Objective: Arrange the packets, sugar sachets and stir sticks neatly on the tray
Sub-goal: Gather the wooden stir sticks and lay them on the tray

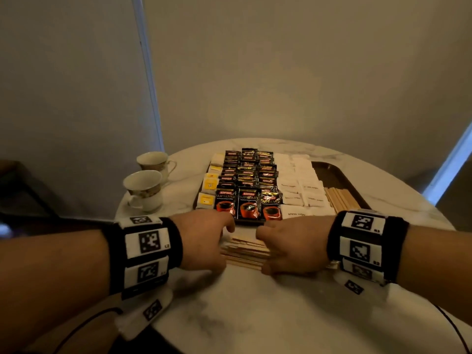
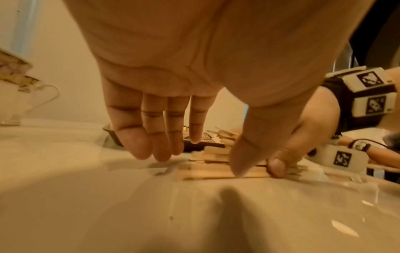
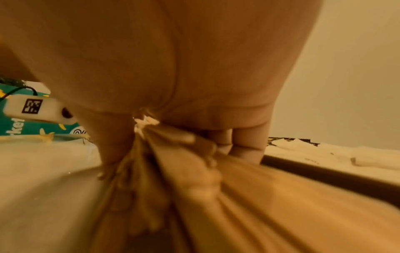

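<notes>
Near table edge, just before tray: right hand [image 1: 293, 247] curled round loose stir sticks [image 1: 245, 251], thumb and fingers clamping bundle. Left hand [image 1: 204, 238] at bundle's left end, fingers straight, thumb tip pressing sticks, squaring them.

Step, likely: gathering remaining sticks. Next calls for lift as one bundle, set beside sticks at tray's near right.

Tray [image 1: 334, 175] holds yellow packets far left, coffee packets [image 1: 249, 190] centre, sugar sachets [image 1: 301, 182] right. Two cups [image 1: 144, 185] left.

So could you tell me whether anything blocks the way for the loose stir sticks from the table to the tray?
Mostly no. The loose sticks lie just before the tray, between the left hand and right hand. Coffee packets fill the near edge, but bare tray beyond the placed sticks looks free.
</notes>
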`<state>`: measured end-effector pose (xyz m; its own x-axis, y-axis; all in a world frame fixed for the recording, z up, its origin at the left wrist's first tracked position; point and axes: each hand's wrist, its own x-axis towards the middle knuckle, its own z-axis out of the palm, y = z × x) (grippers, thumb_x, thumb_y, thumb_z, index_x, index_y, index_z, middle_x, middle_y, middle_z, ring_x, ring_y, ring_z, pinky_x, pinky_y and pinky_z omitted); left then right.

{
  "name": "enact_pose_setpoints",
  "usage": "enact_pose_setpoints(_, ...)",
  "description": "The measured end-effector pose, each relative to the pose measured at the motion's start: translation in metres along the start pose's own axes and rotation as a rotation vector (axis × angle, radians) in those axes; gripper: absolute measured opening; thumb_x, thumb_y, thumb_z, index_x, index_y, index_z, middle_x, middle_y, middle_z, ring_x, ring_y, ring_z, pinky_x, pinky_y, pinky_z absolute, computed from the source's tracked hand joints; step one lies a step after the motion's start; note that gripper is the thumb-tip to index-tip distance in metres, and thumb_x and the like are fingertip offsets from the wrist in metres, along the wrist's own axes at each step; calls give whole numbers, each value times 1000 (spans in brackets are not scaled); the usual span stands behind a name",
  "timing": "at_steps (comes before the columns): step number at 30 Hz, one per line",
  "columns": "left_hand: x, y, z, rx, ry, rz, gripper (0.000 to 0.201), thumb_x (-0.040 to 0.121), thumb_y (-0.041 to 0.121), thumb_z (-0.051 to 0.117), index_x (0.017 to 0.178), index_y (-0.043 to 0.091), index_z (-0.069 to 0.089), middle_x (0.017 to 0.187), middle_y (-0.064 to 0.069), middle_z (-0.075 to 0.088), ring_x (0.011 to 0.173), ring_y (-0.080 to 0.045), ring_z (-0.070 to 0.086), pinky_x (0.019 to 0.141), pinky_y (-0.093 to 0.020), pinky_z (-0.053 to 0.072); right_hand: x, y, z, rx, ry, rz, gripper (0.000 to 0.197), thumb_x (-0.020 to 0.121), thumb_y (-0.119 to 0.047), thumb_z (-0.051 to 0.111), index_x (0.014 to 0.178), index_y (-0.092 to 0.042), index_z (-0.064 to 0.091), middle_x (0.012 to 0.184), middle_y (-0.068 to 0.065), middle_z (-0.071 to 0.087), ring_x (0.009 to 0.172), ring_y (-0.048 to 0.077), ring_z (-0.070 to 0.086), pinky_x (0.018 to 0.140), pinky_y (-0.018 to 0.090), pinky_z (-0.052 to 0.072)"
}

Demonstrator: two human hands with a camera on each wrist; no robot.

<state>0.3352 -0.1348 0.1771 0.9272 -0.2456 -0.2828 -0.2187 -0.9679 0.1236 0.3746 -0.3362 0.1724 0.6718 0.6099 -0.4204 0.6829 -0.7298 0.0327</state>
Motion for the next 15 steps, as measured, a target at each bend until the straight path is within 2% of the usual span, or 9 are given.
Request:
enact_pose_setpoints(3, 3, -9, -3, -81, 68, 11, 56, 83, 40, 77, 133, 35, 51, 117, 12, 60, 97, -7, 59, 84, -30, 57, 5, 0, -4, 9, 28, 31, 43, 100, -64, 43, 125, -29, 49, 111, -4, 59, 94, 13, 56, 86, 35, 50)
enact_pose_setpoints(6, 6, -18, -7, -238, 138, 28, 43, 84, 33, 74, 123, 36, 55, 110, 12, 63, 97, -7, 61, 86, -32, 58, 7, 4, -8, 124, 99, 49, 37, 102, -60, 42, 123, -32, 53, 107, -5, 64, 94, 13, 59, 88, 36, 51)
enact_pose_setpoints(9, 12, -25, -14, -468, 245, 95, 54, 85, 27, 73, 133, 38, 49, 113, 14, 63, 101, -7, 64, 87, -27, 56, 7, 9, -17, 306, 164, 45, 23, 105, -52, 43, 116, -34, 53, 99, -7, 65, 89, 12, 62, 80, 30, 51)
enact_pose_setpoints(11, 19, -24, -19, -666, 339, 197, 69, 79, 40, 74, 142, 35, 46, 124, 17, 61, 108, -7, 64, 91, -22, 53, 8, 13, -23, 495, 198, 36, 16, 106, -46, 45, 112, -33, 53, 90, -5, 69, 80, 15, 69, 77, 31, 58)
enact_pose_setpoints(13, 30, -19, -25, -832, 446, 283, 79, 73, 52, 71, 145, 30, 47, 132, 16, 60, 111, -6, 64, 95, -27, 54, 11, 15, -28, 672, 238, 8, 12, 106, -40, 48, 109, -30, 54, 83, -1, 71, 71, 18, 71, 74, 35, 62)
enact_pose_setpoints(15, 43, -13, -33, -887, 572, 337, 60, 87, 40, 69, 143, 26, 52, 130, 14, 63, 107, -6, 66, 95, -32, 55, 13, 17, -33, 826, 279, -29, 10, 106, -35, 51, 109, -26, 54, 80, 1, 68, 66, 20, 67, 70, 37, 62)
